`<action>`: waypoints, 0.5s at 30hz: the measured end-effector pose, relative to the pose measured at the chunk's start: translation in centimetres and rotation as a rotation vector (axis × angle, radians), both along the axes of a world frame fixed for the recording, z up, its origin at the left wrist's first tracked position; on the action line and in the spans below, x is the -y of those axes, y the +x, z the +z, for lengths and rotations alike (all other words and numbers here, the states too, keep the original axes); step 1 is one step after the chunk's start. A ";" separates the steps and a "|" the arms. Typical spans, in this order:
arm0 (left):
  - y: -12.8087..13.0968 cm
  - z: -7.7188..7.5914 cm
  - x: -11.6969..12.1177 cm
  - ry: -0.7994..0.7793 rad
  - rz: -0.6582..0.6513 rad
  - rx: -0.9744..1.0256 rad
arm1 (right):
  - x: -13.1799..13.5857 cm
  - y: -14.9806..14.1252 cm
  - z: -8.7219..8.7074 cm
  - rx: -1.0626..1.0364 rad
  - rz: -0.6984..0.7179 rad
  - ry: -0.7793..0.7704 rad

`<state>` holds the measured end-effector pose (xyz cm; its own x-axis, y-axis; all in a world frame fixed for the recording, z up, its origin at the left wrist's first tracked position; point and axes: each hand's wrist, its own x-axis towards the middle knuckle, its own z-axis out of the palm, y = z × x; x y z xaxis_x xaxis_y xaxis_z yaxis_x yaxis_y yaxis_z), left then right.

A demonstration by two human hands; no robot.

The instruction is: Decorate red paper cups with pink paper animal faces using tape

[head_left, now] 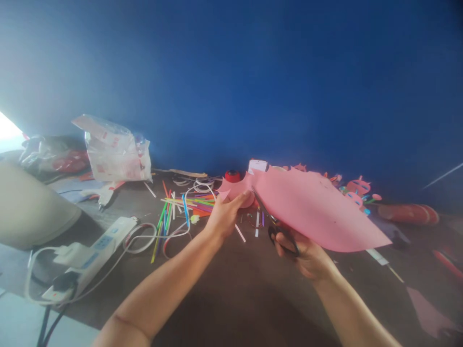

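Pink sheet (314,207): jagged upper edge, held aloft, tilted. Black-handled scissors (273,220): blades at sheet's narrow left part.

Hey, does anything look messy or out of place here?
Yes: beside the left hand, the colored straws look untidy because they lie scattered and crisscrossed rather than bundled, with a loose white cord looping among them.

Around the sheet (318,212)

Straws (185,209) are scattered left of the sheet; farther left, a power strip (104,239) and a bag (114,154) are placed. A phone (257,166) is seen behind it. Scissors (274,220) are held at its near left edge.
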<state>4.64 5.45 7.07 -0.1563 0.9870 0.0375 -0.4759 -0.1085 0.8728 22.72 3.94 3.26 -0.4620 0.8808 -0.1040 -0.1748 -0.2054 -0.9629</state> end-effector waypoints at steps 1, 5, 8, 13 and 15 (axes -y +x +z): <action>0.0 0.0 0.0 0.000 -0.002 -0.006 | 0.0 0.0 0.0 -0.008 -0.008 -0.010; -0.1 -0.2 -0.2 0.004 0.011 -0.005 | 0.2 -0.3 0.0 -0.052 -0.021 -0.086; 0.0 -0.2 -0.3 -0.026 0.063 -0.006 | 0.6 -1.0 -0.2 -0.110 -0.027 -0.150; 0.2 -0.5 -0.6 -0.090 0.007 -0.019 | 1.2 -2.0 -0.8 -0.190 -0.011 -0.215; 0.2 -0.7 -0.8 -0.099 0.011 -0.023 | 1.2 -2.2 -1.1 -0.203 -0.017 -0.232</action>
